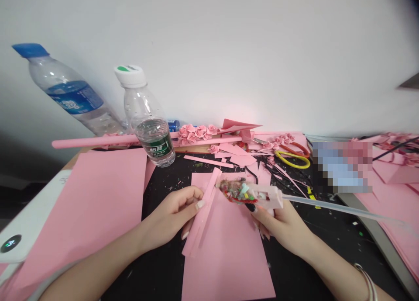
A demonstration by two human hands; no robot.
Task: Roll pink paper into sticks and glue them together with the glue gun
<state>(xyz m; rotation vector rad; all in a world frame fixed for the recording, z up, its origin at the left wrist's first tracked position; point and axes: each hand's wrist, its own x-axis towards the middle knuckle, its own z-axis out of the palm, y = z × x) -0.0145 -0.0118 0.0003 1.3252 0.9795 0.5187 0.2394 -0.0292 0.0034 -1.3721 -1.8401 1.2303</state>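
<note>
Pink paper (225,266) — matt, smooth.

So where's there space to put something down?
Two bare bits of black tabletop: between the left forearm and middle pink sheet, and between that sheet and the right forearm. Behind the hands is crowded: paper roses, paper scraps, scissors.

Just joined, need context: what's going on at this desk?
A person works over a black surface strewn with pink paper scraps. The left hand holds a narrow folded pink paper strip. The right hand holds a glue gun with a clear glue stick out its back, its crusted nozzle end close to the strip. A pink sheet lies beneath; paper roses and scissors sit behind.
</note>
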